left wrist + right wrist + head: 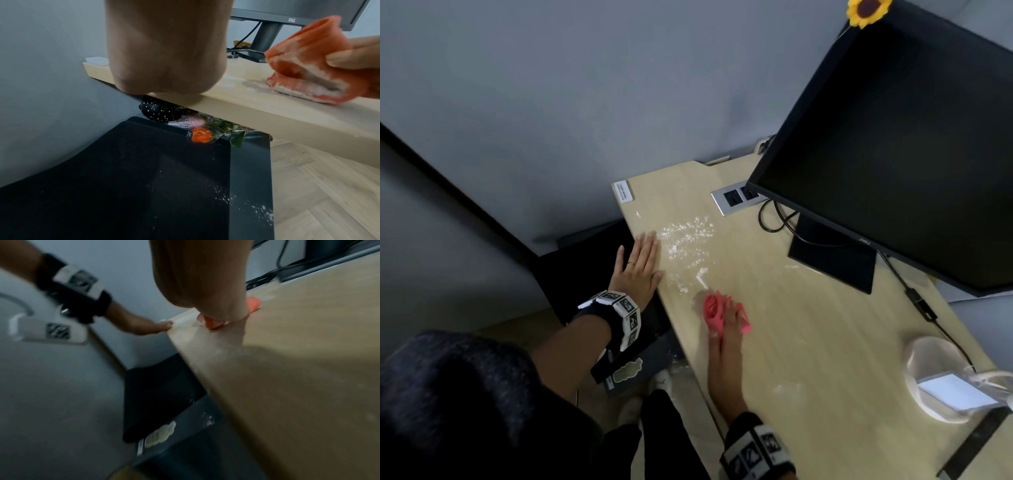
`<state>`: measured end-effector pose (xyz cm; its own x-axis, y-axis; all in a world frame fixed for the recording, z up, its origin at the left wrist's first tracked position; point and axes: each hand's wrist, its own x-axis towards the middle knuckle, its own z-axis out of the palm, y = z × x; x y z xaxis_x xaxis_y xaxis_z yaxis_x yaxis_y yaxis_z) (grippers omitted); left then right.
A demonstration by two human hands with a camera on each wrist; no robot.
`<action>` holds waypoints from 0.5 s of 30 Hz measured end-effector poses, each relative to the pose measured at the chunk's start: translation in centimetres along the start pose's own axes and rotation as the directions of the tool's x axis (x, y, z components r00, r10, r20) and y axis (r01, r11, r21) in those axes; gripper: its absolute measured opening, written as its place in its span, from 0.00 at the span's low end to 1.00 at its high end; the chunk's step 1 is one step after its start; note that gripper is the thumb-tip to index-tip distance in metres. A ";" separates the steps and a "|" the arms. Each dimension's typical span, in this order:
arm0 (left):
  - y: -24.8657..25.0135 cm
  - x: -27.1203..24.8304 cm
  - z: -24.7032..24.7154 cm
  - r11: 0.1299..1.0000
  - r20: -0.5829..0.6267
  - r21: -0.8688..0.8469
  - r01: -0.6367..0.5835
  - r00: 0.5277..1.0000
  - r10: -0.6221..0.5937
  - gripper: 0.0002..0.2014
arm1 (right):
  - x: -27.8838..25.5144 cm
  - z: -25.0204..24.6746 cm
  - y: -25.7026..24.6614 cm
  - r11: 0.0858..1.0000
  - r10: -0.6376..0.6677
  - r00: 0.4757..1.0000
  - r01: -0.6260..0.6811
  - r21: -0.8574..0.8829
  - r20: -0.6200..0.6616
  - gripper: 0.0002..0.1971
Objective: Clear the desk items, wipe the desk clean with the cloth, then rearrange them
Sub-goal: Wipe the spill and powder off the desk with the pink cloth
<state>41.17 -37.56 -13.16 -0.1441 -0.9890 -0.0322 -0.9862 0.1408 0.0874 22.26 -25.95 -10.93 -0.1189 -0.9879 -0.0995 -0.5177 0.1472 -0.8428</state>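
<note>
A pink-red cloth lies bunched on the light wooden desk, and my right hand grips it and presses it down. The cloth carries white powder on its underside. White powder is scattered on the desk just beyond the cloth, near the left edge. My left hand lies flat with straight fingers on the desk's left edge, beside the powder, holding nothing. In the right wrist view the cloth peeks out under my palm, and the left hand touches the desk edge.
A black Dell monitor with a sunflower stands at the back right, cables and a socket plate by its base. A white roll and bagged pad sit at right. A black bin with flowers stands below the desk edge.
</note>
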 end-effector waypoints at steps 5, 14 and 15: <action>0.0 0.3 0.7 1.000 -0.003 0.008 0.006 1.000 -0.006 0.32 | 0.1 3.0 0.2 0.879 -0.061 0.998 0.044 -0.475 -0.021 0.30; 0.0 0.3 1.3 1.000 -0.074 0.015 -0.010 0.997 0.011 0.32 | 6.9 5.8 -2.0 0.799 -0.054 0.998 0.035 -0.600 -0.014 0.30; 0.0 0.3 1.2 1.000 -0.075 0.010 -0.014 0.997 0.015 0.32 | 7.7 6.0 -2.3 0.802 -0.040 0.999 0.020 -0.598 -0.021 0.31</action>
<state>40.98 -37.81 -14.36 -0.1524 -0.9873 0.0441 -0.9848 0.1555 0.0776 27.61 -34.20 -12.97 -0.1156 -0.9918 -0.0542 -0.9237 0.1274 -0.3614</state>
